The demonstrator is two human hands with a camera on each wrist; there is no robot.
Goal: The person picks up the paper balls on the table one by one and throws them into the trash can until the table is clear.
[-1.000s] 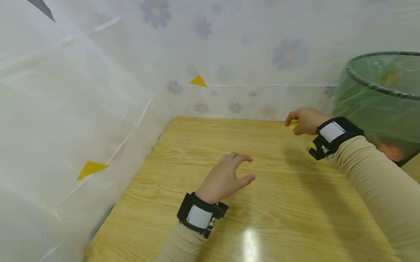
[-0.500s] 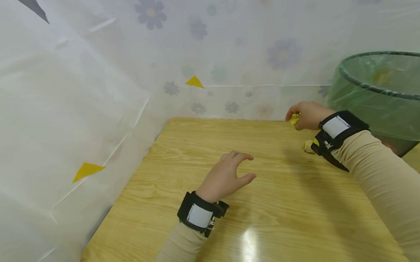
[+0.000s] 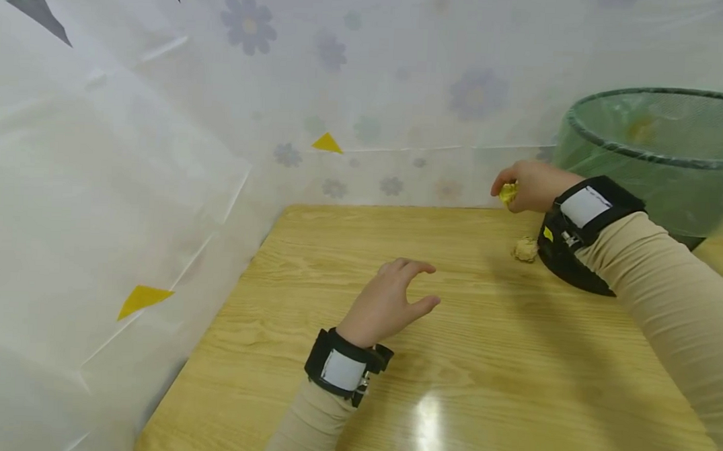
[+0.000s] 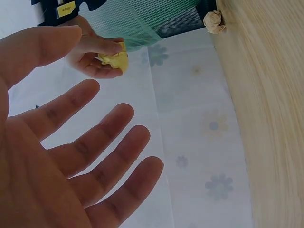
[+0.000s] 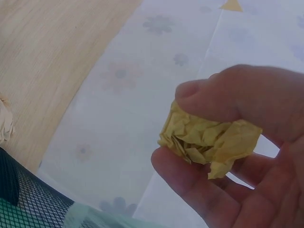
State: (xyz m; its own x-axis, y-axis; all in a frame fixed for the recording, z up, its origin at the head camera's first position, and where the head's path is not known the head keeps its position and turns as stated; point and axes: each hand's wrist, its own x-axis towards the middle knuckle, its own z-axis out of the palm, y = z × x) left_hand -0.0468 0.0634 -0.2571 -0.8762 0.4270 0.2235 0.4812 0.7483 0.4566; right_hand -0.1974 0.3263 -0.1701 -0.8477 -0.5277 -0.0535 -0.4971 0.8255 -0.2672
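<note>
My right hand point(image 3: 535, 185) pinches a crumpled yellow paper ball point(image 5: 209, 140) between thumb and fingers, raised over the table's back edge. Just right of that hand stands a mesh bin point(image 3: 636, 190) with a green plastic bag over its rim. A second, paler crumpled paper ball point(image 3: 525, 249) lies on the table, left of the bin's base and below the right wrist. My left hand point(image 3: 388, 304) hovers over the middle of the table, holding nothing. In the left wrist view its fingers point(image 4: 107, 135) are spread and relaxed.
The wooden table point(image 3: 452, 364) ends at the back against a white flowered sheet point(image 3: 398, 86). Another white sheet point(image 3: 96, 194) hangs along its left side. Through the bin's bag an orange-yellow patch shows.
My right hand has risen slightly with the yellow paper ball. The pale paper ball on the table has come into full view from behind the wrist. The left hand stays put.
</note>
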